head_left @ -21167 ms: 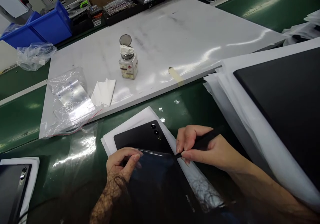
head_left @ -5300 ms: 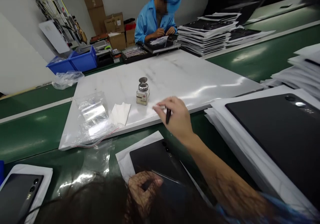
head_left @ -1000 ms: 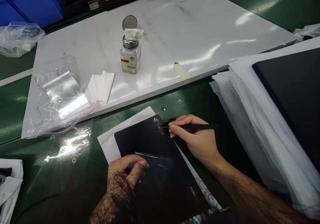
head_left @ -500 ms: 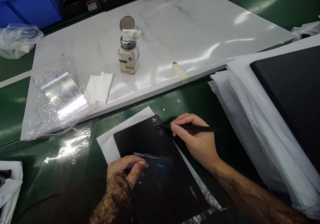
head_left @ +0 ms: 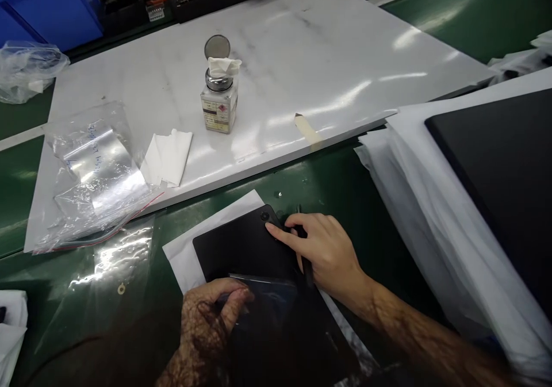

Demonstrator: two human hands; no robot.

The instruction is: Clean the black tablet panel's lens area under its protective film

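Observation:
A black tablet (head_left: 235, 240) lies back side up on a white sheet (head_left: 183, 259) on the green bench. My left hand (head_left: 215, 312) pinches the edge of a clear plastic film (head_left: 269, 289) over the middle of the tablet's back. One extended finger of my right hand (head_left: 323, 249) presses beside the camera lenses (head_left: 264, 217) at the tablet's top corner. The same hand keeps black tweezers (head_left: 307, 269) tucked under its other fingers, alongside the tablet's edge; their tips are partly hidden.
On the white board (head_left: 267, 105) stand a lidded solvent bottle (head_left: 219, 105), a folded white wipe (head_left: 168, 158) and a clear zip bag (head_left: 101, 174) holding film sheets. Another black tablet (head_left: 504, 163) rests on stacked white sleeves at right. A blue bin (head_left: 54, 10) sits far left.
My right hand has turned the tweezers away from the lenses and put a finger down there instead. My left hand still holds the film in much the same place.

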